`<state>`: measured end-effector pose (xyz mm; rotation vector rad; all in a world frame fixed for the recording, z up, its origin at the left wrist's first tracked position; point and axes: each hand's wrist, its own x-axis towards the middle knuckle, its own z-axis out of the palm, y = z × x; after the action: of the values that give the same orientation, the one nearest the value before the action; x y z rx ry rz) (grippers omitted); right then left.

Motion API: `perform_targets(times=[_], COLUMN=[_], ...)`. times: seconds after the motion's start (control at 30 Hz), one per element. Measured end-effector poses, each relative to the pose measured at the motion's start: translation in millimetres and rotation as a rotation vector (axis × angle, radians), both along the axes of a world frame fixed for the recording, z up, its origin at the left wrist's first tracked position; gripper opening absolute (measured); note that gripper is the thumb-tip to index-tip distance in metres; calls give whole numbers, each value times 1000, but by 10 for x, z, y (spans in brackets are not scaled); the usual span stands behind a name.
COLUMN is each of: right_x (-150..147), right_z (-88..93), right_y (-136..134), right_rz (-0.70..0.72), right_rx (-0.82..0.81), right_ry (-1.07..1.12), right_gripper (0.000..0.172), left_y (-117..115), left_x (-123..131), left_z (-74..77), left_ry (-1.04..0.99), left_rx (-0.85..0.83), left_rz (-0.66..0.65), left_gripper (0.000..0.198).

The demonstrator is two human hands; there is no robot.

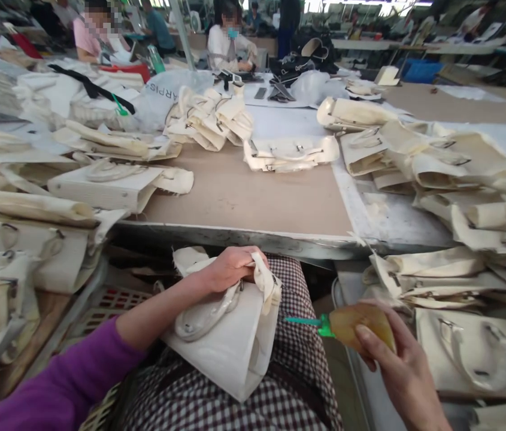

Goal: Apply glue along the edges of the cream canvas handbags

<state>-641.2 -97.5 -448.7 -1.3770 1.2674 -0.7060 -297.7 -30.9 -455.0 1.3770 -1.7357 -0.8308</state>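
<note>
A cream handbag [221, 341] lies tilted across my lap on a checked apron [302, 371]. My left hand [232, 268] is closed on its upper edge, where loose cream fabric bunches near the side gusset; some fingertips are hidden behind it. One wrapped carry handle of the bag loops below that hand. In my right hand [385, 341] is a squeeze bottle [360, 326] of amber liquid, held on its side. Its green nozzle [304, 321] points left at the bag's open side, apart from it by a small gap.
The worktable edge [244, 236] runs just beyond my lap. Cream handbags are stacked on the left [104, 179] and right [450, 161], and one bag [291, 154] lies mid-table. A plastic crate [113, 299] stands by my left side. Across the table a person [230, 45] works.
</note>
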Motion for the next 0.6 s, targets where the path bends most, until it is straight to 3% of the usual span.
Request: perform_targets(times=[0.33,0.6], right_x=[239,184], right_z=[-15,-110], right_y=[-65,-161], right_rz=[50,136], right_rx=[13,-31], right_ry=[27,41], right_gripper=[59,55], left_y=[8,-6], left_x=[-25,-10], left_z=[11,-71], left_ry=[38,38], left_rx=[-37,-18], left_rz=[-10,-19], left_gripper=[19,19])
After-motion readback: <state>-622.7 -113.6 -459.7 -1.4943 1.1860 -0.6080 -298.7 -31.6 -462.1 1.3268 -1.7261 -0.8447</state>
